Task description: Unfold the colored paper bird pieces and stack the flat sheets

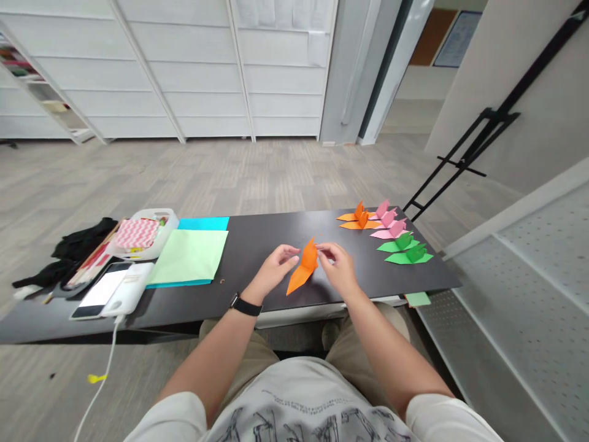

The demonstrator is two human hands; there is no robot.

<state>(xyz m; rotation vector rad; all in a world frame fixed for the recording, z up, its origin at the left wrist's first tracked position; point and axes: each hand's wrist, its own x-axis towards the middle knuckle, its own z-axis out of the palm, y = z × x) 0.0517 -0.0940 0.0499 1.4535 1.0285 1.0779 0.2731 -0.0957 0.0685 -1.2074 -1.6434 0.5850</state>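
An orange folded-paper boat-like piece (pixel 304 270) stands tilted above the dark table, its long point aimed toward my lap. My right hand (pixel 338 267) is at its right side, thumb and fingertips closed on the edge. To the left of the paper is my left hand (pixel 277 267), with a dark watch on the wrist. Its thumb and fingers are apart, and a small gap shows between them and the paper. Finished-looking folded pieces lie at the table's far right: orange (pixel 359 220), pink (pixel 389 222) and green (pixel 407 248).
On the left of the table (pixel 257 245) lie green paper sheets (pixel 191 255) over blue ones (pixel 202 223). Beside them are a white power bank (pixel 127 288) with a cable, a phone (pixel 99 294), a plastic box (pixel 161 236) and black cloth (pixel 85 239). A black easel stand (pixel 464 159) is at the right.
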